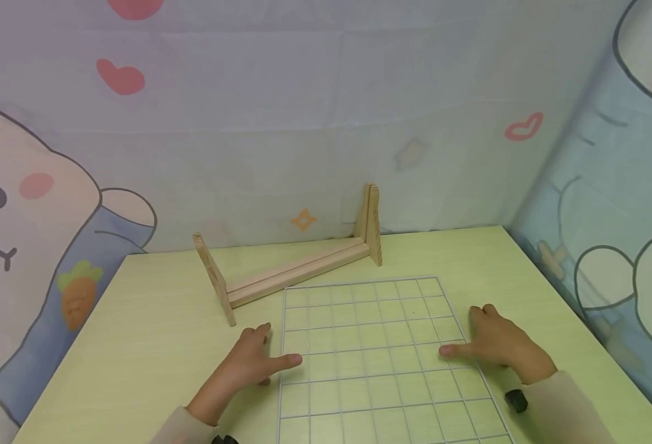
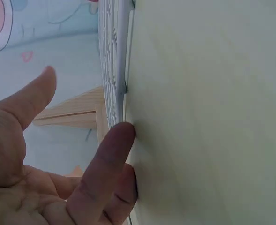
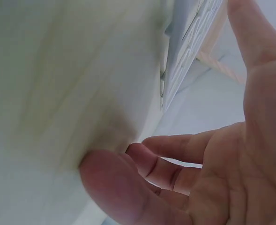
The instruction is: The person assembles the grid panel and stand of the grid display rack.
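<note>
Wire grid panel (image 1: 378, 357), white and flat, lies on the pale green table (image 1: 137, 333) directly in front of the person, its near edge running out of the head view at the bottom. It sits between the two hands, each at one side edge, about equally close. The left hand (image 1: 248, 364) rests at the panel's left edge, thumb stretched over the outer wire, fingers fairly straight on the table beside it. The right hand (image 1: 500, 345) mirrors it at the right edge, thumb laid on the grid, fingers loosely bent just outside the wire. Neither hand visibly curls around the frame; in the wrist views the fingers press the tabletop next to the panel's edge. The panel's longer side seems to run away from the person. Beyond its far edge, just apart, stands a low wooden rack (image 1: 295, 268) with two upright end pieces, set at a slant. Behind it hangs a cartoon-print cloth backdrop (image 1: 326, 111).
</note>
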A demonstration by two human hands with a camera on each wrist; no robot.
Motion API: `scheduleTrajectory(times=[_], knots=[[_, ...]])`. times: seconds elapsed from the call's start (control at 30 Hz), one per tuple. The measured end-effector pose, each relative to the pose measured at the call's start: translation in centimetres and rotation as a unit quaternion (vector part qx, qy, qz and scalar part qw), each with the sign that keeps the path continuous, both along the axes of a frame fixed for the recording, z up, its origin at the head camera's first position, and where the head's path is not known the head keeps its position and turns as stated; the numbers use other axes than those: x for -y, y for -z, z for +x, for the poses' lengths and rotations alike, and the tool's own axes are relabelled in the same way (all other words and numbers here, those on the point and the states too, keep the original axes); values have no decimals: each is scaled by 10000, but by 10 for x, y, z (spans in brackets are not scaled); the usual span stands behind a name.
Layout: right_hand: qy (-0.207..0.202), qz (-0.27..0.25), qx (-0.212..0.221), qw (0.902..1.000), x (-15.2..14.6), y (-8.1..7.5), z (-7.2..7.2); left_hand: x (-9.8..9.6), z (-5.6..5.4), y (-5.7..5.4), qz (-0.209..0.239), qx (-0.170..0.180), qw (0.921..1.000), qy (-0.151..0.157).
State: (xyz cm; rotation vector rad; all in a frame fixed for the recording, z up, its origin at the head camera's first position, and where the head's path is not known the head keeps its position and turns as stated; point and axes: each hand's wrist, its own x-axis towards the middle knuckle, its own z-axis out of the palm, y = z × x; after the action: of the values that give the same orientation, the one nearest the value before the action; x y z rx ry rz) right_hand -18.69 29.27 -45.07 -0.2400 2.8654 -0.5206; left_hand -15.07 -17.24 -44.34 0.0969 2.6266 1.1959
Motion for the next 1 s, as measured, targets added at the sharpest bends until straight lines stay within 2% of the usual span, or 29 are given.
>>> scheduleTrajectory(times=[0.23, 0.4, 0.53, 0.67, 0.87, 1.0], knots=[[87, -252, 318, 9991, 3, 0, 2, -3, -3, 1, -221, 17, 9995, 230], [-23, -254, 343, 9991, 4, 0, 1, -3, -8, 2, -321, 28, 9991, 291], [-123, -199, 294, 9993, 7, 0, 1, -3, -10, 0, -303, 112, 9991, 259], [-55, -290, 363, 9989, 10, 0, 1, -4, -12, -1, -280, 118, 9991, 309], [64, -552, 535, 9970, 16, -3, 1, -9, -15, 4, -184, 45, 9991, 383], [-10, -582, 608, 9965, 20, -4, 0, -12, -16, 7, -75, -24, 9987, 507]])
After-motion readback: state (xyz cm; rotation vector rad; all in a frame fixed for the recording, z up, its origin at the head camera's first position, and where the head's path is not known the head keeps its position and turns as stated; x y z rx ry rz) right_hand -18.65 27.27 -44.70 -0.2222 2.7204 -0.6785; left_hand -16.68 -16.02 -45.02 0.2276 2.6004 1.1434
